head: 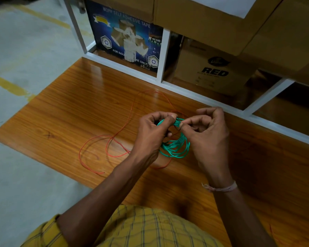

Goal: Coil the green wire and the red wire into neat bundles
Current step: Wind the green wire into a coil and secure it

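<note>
Right now both hands pinch green wire [175, 147] coil above table [75, 107] centre: left hand [152, 132], right hand [208, 129] at its top. Red wire [114, 139] sprawls loose to the left.

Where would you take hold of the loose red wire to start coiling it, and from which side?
Probably at the free end of the red wire, near the table's front-left edge. It lies flat, clear of the other loops and of the green wire coil that the left hand and right hand pinch. Come from above with a fingertip grip.
</note>
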The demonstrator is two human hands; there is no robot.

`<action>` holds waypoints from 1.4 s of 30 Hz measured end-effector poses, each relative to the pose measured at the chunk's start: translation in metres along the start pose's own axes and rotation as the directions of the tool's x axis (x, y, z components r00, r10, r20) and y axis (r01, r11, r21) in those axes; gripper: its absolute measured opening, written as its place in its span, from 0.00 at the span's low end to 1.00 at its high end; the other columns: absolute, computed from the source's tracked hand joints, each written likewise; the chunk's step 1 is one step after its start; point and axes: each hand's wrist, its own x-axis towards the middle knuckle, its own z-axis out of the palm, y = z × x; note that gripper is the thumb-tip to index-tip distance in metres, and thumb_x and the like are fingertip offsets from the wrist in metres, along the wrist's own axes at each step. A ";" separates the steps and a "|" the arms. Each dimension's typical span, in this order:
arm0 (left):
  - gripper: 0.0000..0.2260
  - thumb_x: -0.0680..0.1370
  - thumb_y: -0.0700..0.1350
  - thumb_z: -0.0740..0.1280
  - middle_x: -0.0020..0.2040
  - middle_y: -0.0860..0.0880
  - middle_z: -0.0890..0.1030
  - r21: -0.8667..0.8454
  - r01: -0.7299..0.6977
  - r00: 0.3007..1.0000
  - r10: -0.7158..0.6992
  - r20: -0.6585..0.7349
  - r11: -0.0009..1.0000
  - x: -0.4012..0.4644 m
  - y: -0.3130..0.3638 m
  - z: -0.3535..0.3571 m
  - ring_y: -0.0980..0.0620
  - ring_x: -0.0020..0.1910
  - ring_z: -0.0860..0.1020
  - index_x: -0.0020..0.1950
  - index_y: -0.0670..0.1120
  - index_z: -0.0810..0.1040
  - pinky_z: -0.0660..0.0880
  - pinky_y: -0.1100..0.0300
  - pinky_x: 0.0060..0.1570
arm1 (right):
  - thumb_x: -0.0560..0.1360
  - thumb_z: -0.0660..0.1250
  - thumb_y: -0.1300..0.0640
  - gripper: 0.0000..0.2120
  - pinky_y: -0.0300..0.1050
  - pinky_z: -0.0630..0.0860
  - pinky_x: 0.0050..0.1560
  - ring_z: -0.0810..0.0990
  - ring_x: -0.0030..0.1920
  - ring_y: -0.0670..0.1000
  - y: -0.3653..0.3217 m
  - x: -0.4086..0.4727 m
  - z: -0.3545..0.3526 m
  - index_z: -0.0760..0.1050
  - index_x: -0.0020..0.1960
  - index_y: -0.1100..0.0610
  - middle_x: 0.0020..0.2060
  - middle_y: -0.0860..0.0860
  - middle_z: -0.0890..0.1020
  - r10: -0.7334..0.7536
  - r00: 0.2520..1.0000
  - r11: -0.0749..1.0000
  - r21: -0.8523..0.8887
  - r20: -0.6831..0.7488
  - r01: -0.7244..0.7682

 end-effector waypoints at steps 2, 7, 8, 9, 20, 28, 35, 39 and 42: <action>0.04 0.82 0.36 0.71 0.39 0.49 0.85 -0.001 -0.002 1.000 0.002 0.008 1.000 -0.001 0.000 0.001 0.59 0.28 0.76 0.49 0.40 0.86 0.73 0.68 0.30 | 0.71 0.78 0.66 0.22 0.39 0.83 0.48 0.87 0.42 0.45 0.001 0.000 -0.001 0.70 0.58 0.57 0.41 0.49 0.88 0.009 1.000 1.000 0.002 -0.009 -0.009; 0.05 0.82 0.36 0.71 0.40 0.50 0.85 -0.002 -0.013 1.000 0.013 0.028 1.000 -0.002 0.001 0.002 0.59 0.30 0.77 0.48 0.41 0.85 0.74 0.67 0.31 | 0.72 0.78 0.67 0.22 0.38 0.82 0.47 0.87 0.42 0.44 0.002 -0.002 -0.002 0.70 0.58 0.57 0.41 0.49 0.88 0.009 0.999 0.999 0.040 -0.031 -0.008; 0.05 0.82 0.36 0.71 0.40 0.51 0.85 -0.001 -0.011 1.000 0.011 0.028 1.000 -0.002 0.002 0.002 0.59 0.30 0.77 0.47 0.41 0.85 0.74 0.68 0.31 | 0.72 0.78 0.68 0.22 0.37 0.81 0.47 0.87 0.42 0.43 0.002 -0.003 -0.002 0.70 0.58 0.58 0.41 0.49 0.88 0.010 0.999 0.999 0.049 -0.035 -0.008; 0.05 0.82 0.36 0.71 0.40 0.51 0.85 0.000 -0.009 1.000 0.009 0.027 1.000 -0.002 0.002 0.003 0.59 0.30 0.77 0.47 0.41 0.85 0.74 0.68 0.31 | 0.72 0.77 0.68 0.22 0.36 0.81 0.46 0.87 0.42 0.43 0.002 -0.003 -0.003 0.70 0.58 0.59 0.40 0.49 0.88 0.010 0.999 0.998 0.054 -0.036 -0.008; 0.04 0.82 0.38 0.72 0.41 0.49 0.86 0.013 0.007 0.998 -0.008 0.059 1.000 -0.003 -0.008 0.006 0.57 0.34 0.79 0.48 0.42 0.85 0.75 0.66 0.32 | 0.71 0.77 0.68 0.22 0.35 0.80 0.45 0.87 0.41 0.44 0.009 -0.006 -0.008 0.70 0.58 0.59 0.40 0.50 0.88 0.019 0.999 0.999 0.043 -0.051 -0.016; 0.04 0.82 0.38 0.72 0.43 0.48 0.86 0.048 -0.048 0.992 0.042 0.118 0.998 -0.004 -0.014 0.007 0.59 0.38 0.81 0.51 0.43 0.86 0.76 0.66 0.33 | 0.72 0.78 0.67 0.22 0.36 0.81 0.47 0.87 0.43 0.43 0.012 -0.010 -0.014 0.70 0.59 0.60 0.41 0.51 0.88 0.025 0.996 0.999 0.047 -0.086 -0.021; 0.04 0.82 0.39 0.72 0.46 0.47 0.87 0.110 -0.110 0.980 0.089 0.176 0.988 -0.006 -0.015 0.003 0.57 0.43 0.83 0.53 0.43 0.87 0.77 0.64 0.36 | 0.72 0.78 0.66 0.22 0.36 0.81 0.47 0.87 0.43 0.42 0.014 -0.010 -0.019 0.70 0.59 0.59 0.42 0.50 0.88 0.039 0.996 0.999 0.031 -0.082 -0.036; 0.04 0.82 0.38 0.72 0.44 0.49 0.87 0.130 -0.146 0.971 0.116 0.209 0.981 -0.006 -0.017 0.003 0.58 0.42 0.83 0.52 0.43 0.87 0.76 0.66 0.36 | 0.72 0.78 0.66 0.22 0.38 0.82 0.48 0.87 0.44 0.43 0.016 -0.011 -0.021 0.70 0.59 0.60 0.42 0.50 0.88 0.028 0.996 0.999 0.038 -0.088 -0.025; 0.03 0.82 0.38 0.73 0.44 0.49 0.87 0.143 -0.157 0.968 0.124 0.216 0.977 -0.006 -0.019 0.004 0.60 0.41 0.83 0.52 0.42 0.87 0.76 0.67 0.36 | 0.73 0.78 0.67 0.22 0.38 0.82 0.47 0.88 0.43 0.45 0.018 -0.011 -0.022 0.70 0.60 0.62 0.42 0.52 0.88 0.022 0.995 0.998 0.065 -0.094 -0.016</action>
